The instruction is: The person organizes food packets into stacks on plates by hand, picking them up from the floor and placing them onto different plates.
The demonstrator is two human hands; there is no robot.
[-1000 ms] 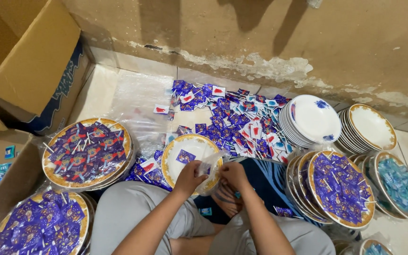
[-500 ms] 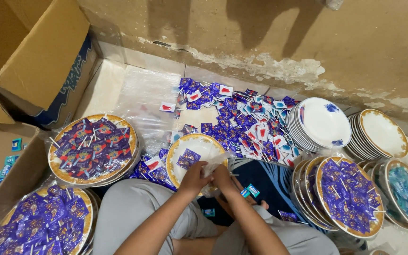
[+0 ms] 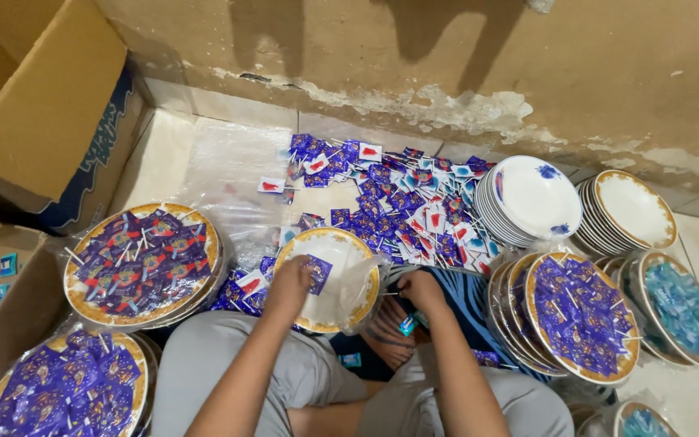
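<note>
A gold-rimmed white plate (image 3: pixel 335 301) lies on the floor in front of my knees, with one purple packet (image 3: pixel 318 272) on it. My left hand (image 3: pixel 288 285) rests on the plate's left rim with its fingers curled over the edge. A clear plastic bag (image 3: pixel 363 285) hangs over the plate's right side. My right hand (image 3: pixel 421 290) is just to the right of it, fingers closed at the bag's edge. A heap of loose purple, red and white packets (image 3: pixel 398 198) lies on the floor beyond the plate.
Plates filled with purple packets sit at left (image 3: pixel 141 260), lower left (image 3: pixel 58 388) and right (image 3: pixel 584 316). Stacks of empty plates (image 3: pixel 531 198) (image 3: pixel 631 209) stand at right. A plate of blue packets (image 3: pixel 681 307) is far right. Cardboard boxes (image 3: pixel 42 121) line the left, a wall behind.
My hands were together at the plate's near rim. Now they are apart, the left on the left rim and the right out past the plate's right side at the plastic.
</note>
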